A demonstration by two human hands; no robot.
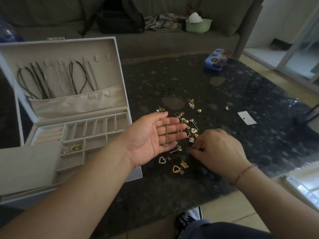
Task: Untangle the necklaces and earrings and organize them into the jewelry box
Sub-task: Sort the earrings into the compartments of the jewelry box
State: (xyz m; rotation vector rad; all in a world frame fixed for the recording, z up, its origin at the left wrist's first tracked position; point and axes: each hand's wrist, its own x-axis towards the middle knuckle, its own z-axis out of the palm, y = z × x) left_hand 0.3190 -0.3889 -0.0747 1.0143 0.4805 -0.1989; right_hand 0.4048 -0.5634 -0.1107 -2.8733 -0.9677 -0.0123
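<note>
Head view. Left hand [151, 137]: palm up, fingers straight and flat, a thin gold chain earring [166, 135] lying across the fingers. Right hand [217, 149]: palm down on the dark glass table [241, 94], fingertips pinching a small dark piece; what it is cannot be told. Loose earrings [188, 125]: scattered on the table between and beyond both hands; pearl heart [162, 160] and gold heart [176, 169] nearest. Jewelry box [69, 118]: open, left of the hands; black cord necklaces [41, 80] hang in the lid; gold pieces [72, 148] in one front compartment. Blue tin [216, 60]: far side.
</note>
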